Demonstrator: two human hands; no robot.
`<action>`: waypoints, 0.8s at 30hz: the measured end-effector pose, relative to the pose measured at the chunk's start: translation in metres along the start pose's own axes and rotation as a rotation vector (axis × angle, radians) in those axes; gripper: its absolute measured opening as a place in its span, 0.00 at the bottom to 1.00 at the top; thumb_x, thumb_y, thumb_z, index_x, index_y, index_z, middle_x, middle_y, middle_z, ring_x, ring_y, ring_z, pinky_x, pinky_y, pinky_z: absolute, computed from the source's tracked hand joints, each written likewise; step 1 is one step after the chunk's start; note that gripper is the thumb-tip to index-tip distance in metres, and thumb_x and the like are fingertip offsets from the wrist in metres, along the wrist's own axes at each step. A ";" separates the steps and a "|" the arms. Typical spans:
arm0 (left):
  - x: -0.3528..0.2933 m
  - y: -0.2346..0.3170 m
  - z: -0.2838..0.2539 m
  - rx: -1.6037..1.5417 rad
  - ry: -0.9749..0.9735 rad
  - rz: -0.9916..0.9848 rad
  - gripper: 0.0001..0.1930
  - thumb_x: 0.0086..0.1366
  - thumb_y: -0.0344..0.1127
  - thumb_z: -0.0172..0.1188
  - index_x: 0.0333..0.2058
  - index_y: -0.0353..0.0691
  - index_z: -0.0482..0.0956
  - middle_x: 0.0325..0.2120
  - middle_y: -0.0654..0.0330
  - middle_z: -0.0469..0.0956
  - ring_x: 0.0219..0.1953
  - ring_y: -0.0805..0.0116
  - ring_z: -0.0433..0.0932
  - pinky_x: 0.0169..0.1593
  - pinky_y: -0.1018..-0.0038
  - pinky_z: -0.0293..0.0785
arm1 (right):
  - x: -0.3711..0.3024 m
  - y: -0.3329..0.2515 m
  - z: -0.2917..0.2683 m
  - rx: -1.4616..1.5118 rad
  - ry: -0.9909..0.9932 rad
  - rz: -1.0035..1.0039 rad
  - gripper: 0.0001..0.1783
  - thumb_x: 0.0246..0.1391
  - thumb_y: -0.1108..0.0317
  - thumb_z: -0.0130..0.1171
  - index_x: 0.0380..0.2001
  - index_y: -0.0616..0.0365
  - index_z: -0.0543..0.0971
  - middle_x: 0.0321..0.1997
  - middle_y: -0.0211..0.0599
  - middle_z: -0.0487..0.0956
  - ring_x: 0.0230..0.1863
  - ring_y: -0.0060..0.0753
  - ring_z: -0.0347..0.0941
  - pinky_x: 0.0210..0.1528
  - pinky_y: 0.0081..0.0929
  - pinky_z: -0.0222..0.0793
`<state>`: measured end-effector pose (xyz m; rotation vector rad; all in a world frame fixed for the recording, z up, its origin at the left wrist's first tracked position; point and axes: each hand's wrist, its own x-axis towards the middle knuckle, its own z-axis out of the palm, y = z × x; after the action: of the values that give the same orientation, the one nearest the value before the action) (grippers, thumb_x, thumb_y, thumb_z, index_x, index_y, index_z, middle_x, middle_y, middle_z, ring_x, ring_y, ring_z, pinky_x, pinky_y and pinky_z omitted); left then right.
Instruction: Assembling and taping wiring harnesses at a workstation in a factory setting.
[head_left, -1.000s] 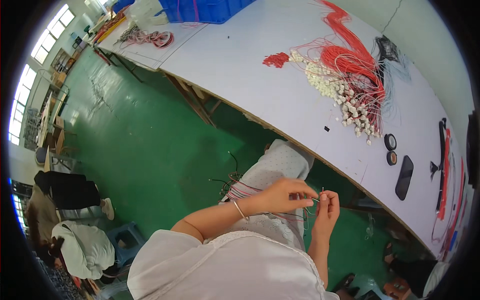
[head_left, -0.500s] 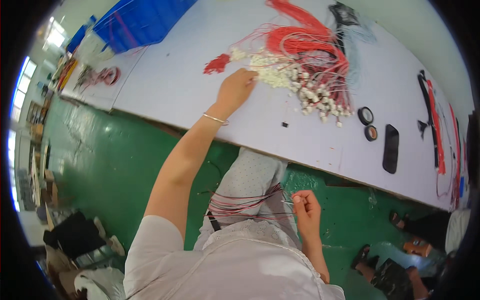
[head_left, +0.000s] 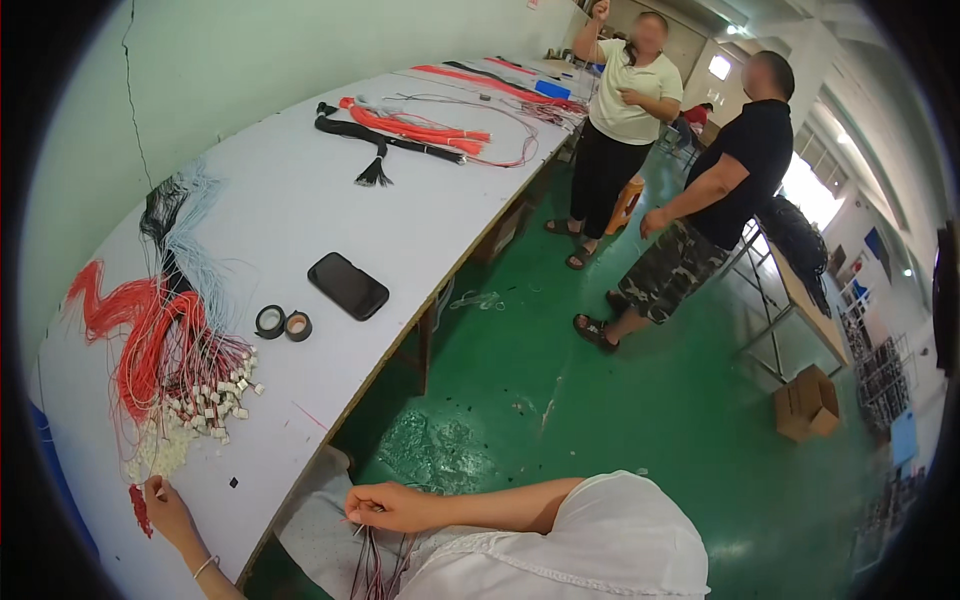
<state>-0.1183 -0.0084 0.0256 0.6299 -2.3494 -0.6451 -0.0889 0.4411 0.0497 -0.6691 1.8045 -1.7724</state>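
Note:
My left hand [head_left: 172, 518] is over the table at the lower left, its fingers pinched together at the near edge of a pile of cream connector housings [head_left: 160, 450]. What it pinches is too small to make out. A heap of small red pieces [head_left: 140, 510] lies right beside its fingertips. Above my lap, my right hand [head_left: 392, 507] is closed on thin wires [head_left: 372, 570] in dark red, black and white, which hang down over my trousers. White-plugged wire ends [head_left: 215, 405] bunch beyond the cream pile, joined to long red wires [head_left: 140, 370].
A black phone [head_left: 348, 286] and two tape rolls [head_left: 284, 323] lie on the white table [head_left: 270, 200]. Bundled black and red wires [head_left: 400, 135] sit farther along. Two people [head_left: 690, 180] stand at the right on the green floor, near a cardboard box [head_left: 806, 403].
The view has swung to the right, bringing two standing people and the far table into sight. My left hand stays by the connector pile; my right hand still holds the wires above my lap.

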 end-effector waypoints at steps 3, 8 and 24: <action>0.000 -0.004 -0.007 -0.072 -0.030 -0.071 0.08 0.65 0.32 0.55 0.40 0.34 0.76 0.29 0.62 0.76 0.28 0.73 0.73 0.31 0.76 0.68 | -0.005 0.000 0.002 -0.008 0.005 -0.004 0.09 0.63 0.64 0.55 0.36 0.59 0.73 0.22 0.21 0.65 0.26 0.14 0.58 0.28 0.19 0.57; -0.027 0.016 -0.037 -0.347 -0.045 -0.105 0.10 0.67 0.34 0.56 0.43 0.36 0.78 0.29 0.67 0.74 0.29 0.80 0.69 0.29 0.81 0.65 | -0.009 -0.020 0.003 -0.053 -0.026 0.023 0.09 0.63 0.65 0.55 0.36 0.59 0.73 0.23 0.22 0.68 0.26 0.15 0.60 0.28 0.20 0.58; -0.228 0.122 -0.071 -0.771 -0.240 -0.461 0.07 0.63 0.28 0.63 0.39 0.33 0.79 0.29 0.57 0.80 0.29 0.72 0.76 0.35 0.77 0.74 | -0.021 -0.014 0.025 -0.064 -0.107 -0.079 0.09 0.61 0.64 0.56 0.34 0.59 0.73 0.18 0.25 0.69 0.22 0.16 0.61 0.26 0.23 0.58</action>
<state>0.0539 0.1958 0.0473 0.7461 -1.9113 -1.7945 -0.0569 0.4357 0.0637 -0.8556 1.7912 -1.7005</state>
